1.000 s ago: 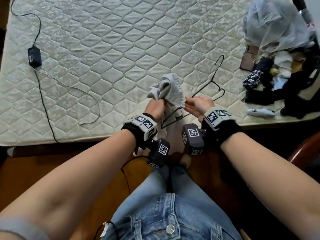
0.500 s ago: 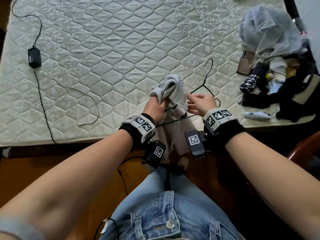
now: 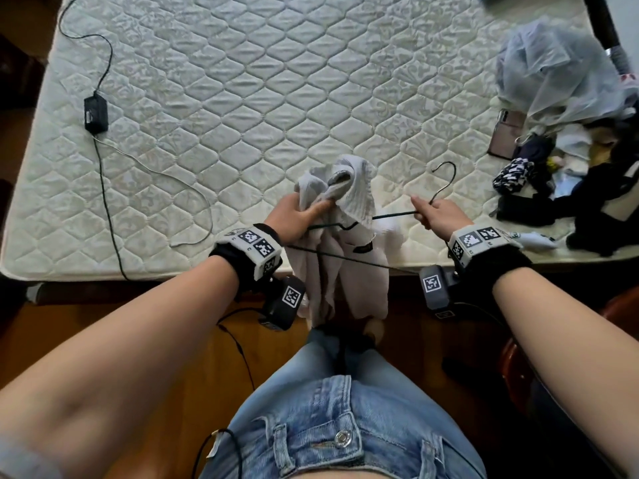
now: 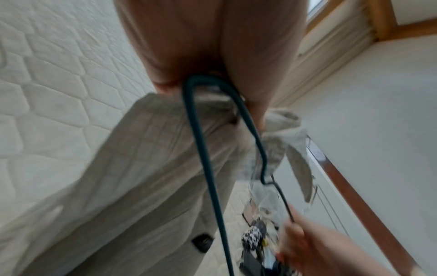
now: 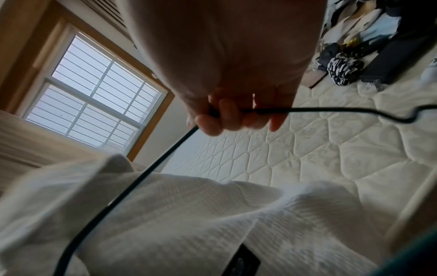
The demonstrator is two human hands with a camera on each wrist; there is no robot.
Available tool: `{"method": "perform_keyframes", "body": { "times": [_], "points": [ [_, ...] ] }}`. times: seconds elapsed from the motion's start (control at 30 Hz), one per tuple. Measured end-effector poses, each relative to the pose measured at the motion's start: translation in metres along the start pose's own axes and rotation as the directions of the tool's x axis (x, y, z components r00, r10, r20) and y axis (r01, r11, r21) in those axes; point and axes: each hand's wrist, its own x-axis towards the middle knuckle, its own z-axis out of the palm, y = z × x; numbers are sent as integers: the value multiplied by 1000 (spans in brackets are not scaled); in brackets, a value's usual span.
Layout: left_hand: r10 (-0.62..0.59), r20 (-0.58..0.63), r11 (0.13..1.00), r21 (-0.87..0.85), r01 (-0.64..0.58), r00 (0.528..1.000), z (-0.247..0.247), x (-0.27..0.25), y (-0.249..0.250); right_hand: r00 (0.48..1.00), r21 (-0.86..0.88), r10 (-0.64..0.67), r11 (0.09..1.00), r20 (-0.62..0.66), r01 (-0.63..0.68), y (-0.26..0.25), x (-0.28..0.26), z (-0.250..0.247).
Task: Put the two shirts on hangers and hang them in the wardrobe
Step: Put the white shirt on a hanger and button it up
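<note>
A pale grey-beige ribbed shirt (image 3: 349, 202) is bunched at the near edge of the mattress (image 3: 276, 98), and its body hangs down over the edge. My left hand (image 3: 301, 216) grips the bunched collar part of the shirt (image 4: 132, 168). A dark wire hanger (image 3: 380, 216) runs through the shirt (image 5: 189, 214), its hook pointing up to the right. My right hand (image 3: 432, 212) grips the hanger (image 5: 307, 110) by the neck under the hook. The hanger (image 4: 203, 149) bends round beside my left palm. A second shirt is not clearly in view.
A black power adapter (image 3: 95, 114) with its cable lies on the mattress's left side. A heap of clothes, a clear plastic bag (image 3: 553, 74) and a phone (image 3: 505, 133) crowd the right side. Wooden floor and my jeans are below.
My right hand has pulled the hanger out to the right, away from the shirt, so more wire shows. The left hand keeps its grip on the shirt, which hangs lower.
</note>
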Motion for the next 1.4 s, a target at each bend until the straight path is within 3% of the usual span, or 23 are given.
{"method": "perform_keyframes", "body": {
  "times": [0.2, 0.3, 0.5, 0.63, 0.9, 1.1, 1.2, 1.4],
  "points": [
    [-82, -186, 995, -70, 70, 979, -18, 13, 3, 994, 11, -111, 994, -16, 111, 10, -20, -14],
    [-97, -218, 993, -85, 80, 971, -22, 19, 9, 976, 70, -218, 973, -28, 220, 8, -28, -17],
    [-171, -230, 952, -290, 100, 958, -21, 21, 13, 935, -74, -354, 932, 22, 355, -2, -39, -14],
    [-157, -224, 956, -279, 91, 962, -15, 20, 14, 935, -61, -354, 933, 37, 355, -16, -45, 2],
    [-232, -363, 971, -141, 193, 902, -41, 25, -2, 879, -94, -468, 883, -87, 461, -33, -48, -7],
    [-212, -307, 970, -185, 160, 928, -35, 19, -1, 888, -131, -444, 893, -116, 430, -35, -47, 9],
    [-186, -272, 962, -248, 118, 944, -29, 12, 8, 889, -129, -453, 888, -70, 442, -39, -53, 26],
    [-64, -160, 979, -202, 31, 985, -16, -8, 38, 881, 93, -467, 883, 70, 460, -66, -51, 55]
  ]
}}
